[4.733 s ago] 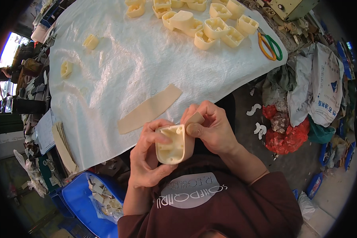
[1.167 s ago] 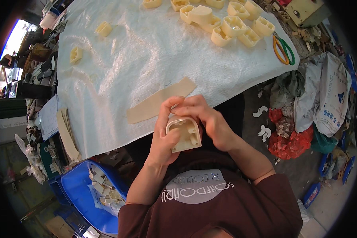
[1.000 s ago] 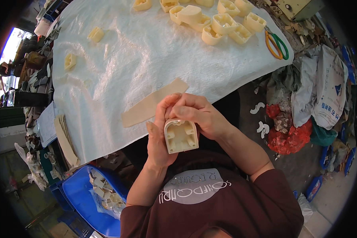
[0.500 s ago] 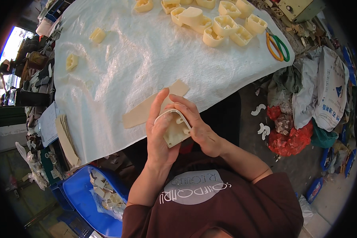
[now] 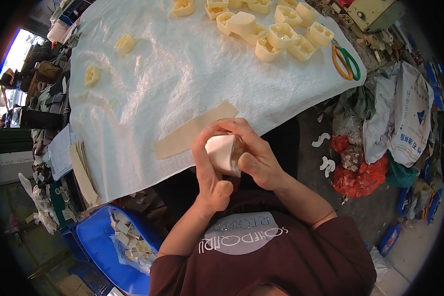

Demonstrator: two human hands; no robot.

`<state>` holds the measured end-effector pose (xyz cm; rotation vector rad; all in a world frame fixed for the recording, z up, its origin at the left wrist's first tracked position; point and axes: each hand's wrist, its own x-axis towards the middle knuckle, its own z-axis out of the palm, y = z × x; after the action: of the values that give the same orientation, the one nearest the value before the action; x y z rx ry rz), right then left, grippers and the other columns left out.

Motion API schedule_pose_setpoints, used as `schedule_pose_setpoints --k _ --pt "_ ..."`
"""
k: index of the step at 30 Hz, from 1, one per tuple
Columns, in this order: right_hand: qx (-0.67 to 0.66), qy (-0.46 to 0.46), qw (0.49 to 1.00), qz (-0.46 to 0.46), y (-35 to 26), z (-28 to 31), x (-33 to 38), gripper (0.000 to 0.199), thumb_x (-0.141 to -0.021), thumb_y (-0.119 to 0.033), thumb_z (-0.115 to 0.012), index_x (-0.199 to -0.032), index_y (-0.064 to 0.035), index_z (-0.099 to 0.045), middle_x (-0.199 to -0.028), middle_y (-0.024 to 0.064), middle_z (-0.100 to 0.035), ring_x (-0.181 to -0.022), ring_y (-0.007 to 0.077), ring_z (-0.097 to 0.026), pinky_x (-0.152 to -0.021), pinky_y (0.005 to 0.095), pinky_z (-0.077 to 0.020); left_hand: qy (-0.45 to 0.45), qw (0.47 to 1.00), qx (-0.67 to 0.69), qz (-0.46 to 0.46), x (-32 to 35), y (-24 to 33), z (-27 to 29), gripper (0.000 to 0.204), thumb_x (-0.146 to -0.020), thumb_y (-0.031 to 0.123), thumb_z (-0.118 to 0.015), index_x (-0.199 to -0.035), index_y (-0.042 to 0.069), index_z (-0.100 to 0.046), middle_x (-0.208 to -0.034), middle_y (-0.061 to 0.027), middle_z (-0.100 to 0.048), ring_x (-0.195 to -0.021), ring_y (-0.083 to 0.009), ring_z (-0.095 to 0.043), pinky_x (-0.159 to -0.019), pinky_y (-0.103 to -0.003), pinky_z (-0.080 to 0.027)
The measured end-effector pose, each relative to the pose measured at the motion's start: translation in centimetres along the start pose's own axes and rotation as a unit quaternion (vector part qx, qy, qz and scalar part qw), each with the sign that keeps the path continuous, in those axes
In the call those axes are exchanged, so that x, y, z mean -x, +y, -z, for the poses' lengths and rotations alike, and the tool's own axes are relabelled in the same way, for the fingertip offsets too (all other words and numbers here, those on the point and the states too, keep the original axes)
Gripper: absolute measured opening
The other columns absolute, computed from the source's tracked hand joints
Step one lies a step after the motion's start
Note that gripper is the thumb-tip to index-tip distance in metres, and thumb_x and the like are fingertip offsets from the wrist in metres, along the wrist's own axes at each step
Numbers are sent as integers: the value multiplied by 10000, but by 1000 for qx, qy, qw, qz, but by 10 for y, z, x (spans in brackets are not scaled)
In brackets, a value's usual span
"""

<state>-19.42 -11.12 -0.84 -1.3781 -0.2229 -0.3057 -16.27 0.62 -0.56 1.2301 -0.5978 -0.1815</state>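
Note:
Just past the table's near edge, in front of my body, I hold a cream hollow plastic piece (image 5: pixel 221 152) between both hands. Its smooth outer side faces up, so the hollow inside is hidden. My left hand (image 5: pixel 206 165) is wrapped around its left side, with the fingers curled over the far end. My right hand (image 5: pixel 261 160) grips the right side, its thumb against the piece. Beyond my hands, a beige strip (image 5: pixel 195 132) lies flat on the white sheet (image 5: pixel 143 93) covering the table.
Several similar cream pieces (image 5: pixel 282 35) cluster at the far right; two smaller ones (image 5: pixel 126 43) lie far left. Scissors (image 5: pixel 346 63) with orange and green handles rest near the right edge. Stacked strips (image 5: pixel 84 173) lie left. A blue bin (image 5: pixel 96 237) with scraps stands below. Bags (image 5: pixel 410 113) crowd the right.
The plastic piece has been turned over in my hands: its open, hollow side faced up before, and its smooth outer side shows now. My right hand has shifted its grip.

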Motion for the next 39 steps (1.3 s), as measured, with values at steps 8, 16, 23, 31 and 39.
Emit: schedule_pose_setpoints --k 8,16,23,31,39 --pt "-212 63 964 -148 5 4 7 376 -920 -282 -494 -1198 -30 -514 -1309 91 -416 -1135 146 -443 -930 296 -380 -115 962 -231 -88 -10 -5 15 796 -884 624 -353 -1378 26 -175 -1223 -181 -392 -1067 -266 -454 -848 -391 -420" --pt "512 -155 830 157 -28 7 -9 750 -602 -154 -773 -1268 -60 -439 -1303 151 -416 -1210 338 -389 -997 410 -314 -39 987 -79 137 -9 21 15 771 -918 475 -407 -1415 9 -44 -1290 -160 -324 -1069 -213 -461 -809 -312 -454" --pt "20 82 992 -93 -20 13 -4 730 -740 -285 -745 -1315 -9 -391 -1221 170 -477 -1116 325 -495 -953 388 -380 -14 987 33 155 -3 21 11 757 -908 385 -472 -1434 18 -70 -1333 -158 -315 -1127 -230 -419 -948 -362 -372" --pt "248 25 968 16 -14 3 3 523 -866 -229 -536 -1299 26 -391 -1232 157 -467 -1149 280 -410 -971 366 -313 23 961 173 213 -4 16 -5 580 -837 120 -421 -1386 99 -236 -1260 -115 -392 -1115 -207 -451 -927 -344 -418" --pt "9 46 998 -48 -13 -3 5 452 -859 -88 -459 -1291 29 -399 -1262 170 -432 -1164 305 -409 -1020 367 -299 21 922 334 197 -7 17 3 407 -911 245 -421 -1292 130 -338 -1231 -100 -415 -1120 -224 -467 -899 -360 -453"
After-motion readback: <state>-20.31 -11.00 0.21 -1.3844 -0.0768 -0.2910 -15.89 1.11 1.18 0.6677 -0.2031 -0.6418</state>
